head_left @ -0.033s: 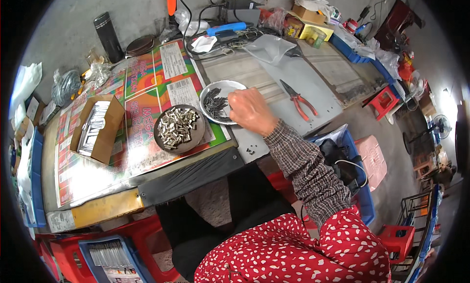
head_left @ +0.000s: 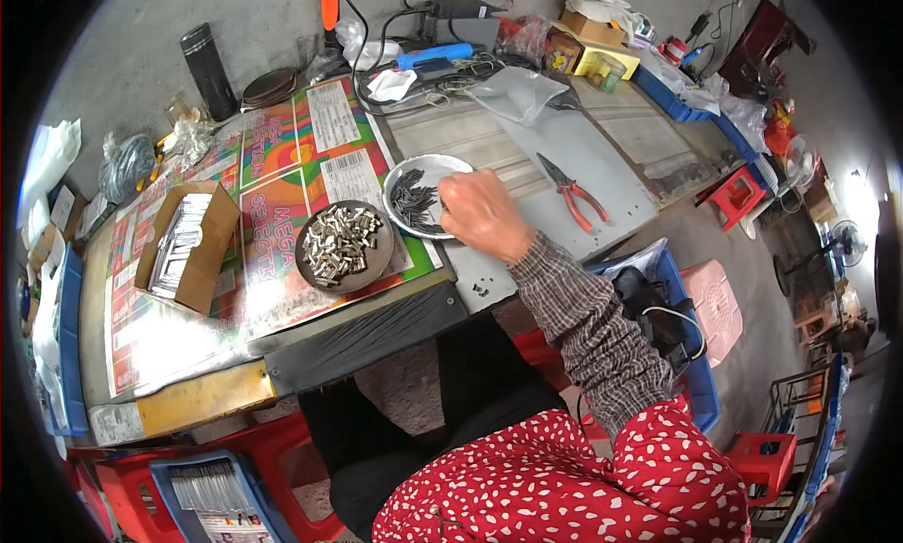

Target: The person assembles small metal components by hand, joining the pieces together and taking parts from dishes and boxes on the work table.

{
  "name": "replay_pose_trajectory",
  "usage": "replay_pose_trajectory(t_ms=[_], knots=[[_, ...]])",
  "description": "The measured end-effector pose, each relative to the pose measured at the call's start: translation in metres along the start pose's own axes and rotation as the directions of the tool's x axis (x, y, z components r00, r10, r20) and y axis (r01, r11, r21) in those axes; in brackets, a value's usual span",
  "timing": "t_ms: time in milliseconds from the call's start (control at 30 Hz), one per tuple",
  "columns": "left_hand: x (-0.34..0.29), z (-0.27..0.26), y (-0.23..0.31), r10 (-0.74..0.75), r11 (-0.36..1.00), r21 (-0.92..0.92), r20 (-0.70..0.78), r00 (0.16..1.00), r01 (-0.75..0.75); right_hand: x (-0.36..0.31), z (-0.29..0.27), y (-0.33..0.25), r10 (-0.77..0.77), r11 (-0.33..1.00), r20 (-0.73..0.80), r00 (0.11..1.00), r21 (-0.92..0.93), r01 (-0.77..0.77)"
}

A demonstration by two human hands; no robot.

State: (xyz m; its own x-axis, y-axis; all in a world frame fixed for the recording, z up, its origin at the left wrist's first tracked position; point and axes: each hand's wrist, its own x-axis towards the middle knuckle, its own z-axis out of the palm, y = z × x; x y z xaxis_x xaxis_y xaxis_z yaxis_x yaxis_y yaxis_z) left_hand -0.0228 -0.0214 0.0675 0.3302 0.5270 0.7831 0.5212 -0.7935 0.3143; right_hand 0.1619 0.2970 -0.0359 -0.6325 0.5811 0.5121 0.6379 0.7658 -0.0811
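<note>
My right hand (head_left: 484,212) is over the right rim of a white bowl (head_left: 458,163). Its fingers are curled closed, and whatever they hold is hidden. Thin dark strip-like pieces (head_left: 411,197) lie heaped inside the bowl. Just left of it, a round grey dish (head_left: 374,272) carries many short silvery metal tubes (head_left: 340,242). Red-handled pliers (head_left: 570,193) rest on the grey board to the right of my hand, jaws pointing away. My left hand is out of view.
An open cardboard box (head_left: 218,251) with silvery-white contents stands at left on the printed sheet. Tiny dark bits (head_left: 483,286) lie near the table's front edge. Behind are a black flask (head_left: 208,71), cables and a plastic bag (head_left: 519,94). A blue crate (head_left: 701,378) sits right, below the tabletop.
</note>
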Motion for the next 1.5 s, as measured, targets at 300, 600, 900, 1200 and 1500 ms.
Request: replay_pose_trajectory(t_ms=[300, 600, 900, 1200, 1500], knots=[[0.0, 0.0, 0.016, -0.101, 0.994, 0.029, -0.02, 0.995, 0.101, -0.03, -0.036, -0.039, 0.266, 0.852, -0.061, 0.962, 0.482, -0.205], [0.005, -0.011, 0.027, -0.118, 0.993, -0.011, 0.126, 0.985, 0.12, -0.053, -0.055, -0.077, 0.301, 0.702, 0.038, 0.953, 0.667, -0.249], [-0.001, -0.004, 0.029, 0.001, 0.999, 0.052, -0.019, 1.0, -0.001, -0.06, -0.056, -0.1, 0.297, 0.536, 0.087, 0.951, 0.809, -0.242], [-0.005, -0.003, 0.032, -0.032, 0.997, 0.062, -0.081, 0.996, 0.037, -0.063, -0.062, -0.11, 0.277, 0.485, 0.142, 0.95, 0.833, -0.266], [-0.01, 0.003, 0.038, -0.091, 0.988, 0.11, -0.163, 0.982, 0.11, -0.064, -0.059, -0.117, 0.225, 0.452, 0.159, 0.961, 0.857, -0.247]])
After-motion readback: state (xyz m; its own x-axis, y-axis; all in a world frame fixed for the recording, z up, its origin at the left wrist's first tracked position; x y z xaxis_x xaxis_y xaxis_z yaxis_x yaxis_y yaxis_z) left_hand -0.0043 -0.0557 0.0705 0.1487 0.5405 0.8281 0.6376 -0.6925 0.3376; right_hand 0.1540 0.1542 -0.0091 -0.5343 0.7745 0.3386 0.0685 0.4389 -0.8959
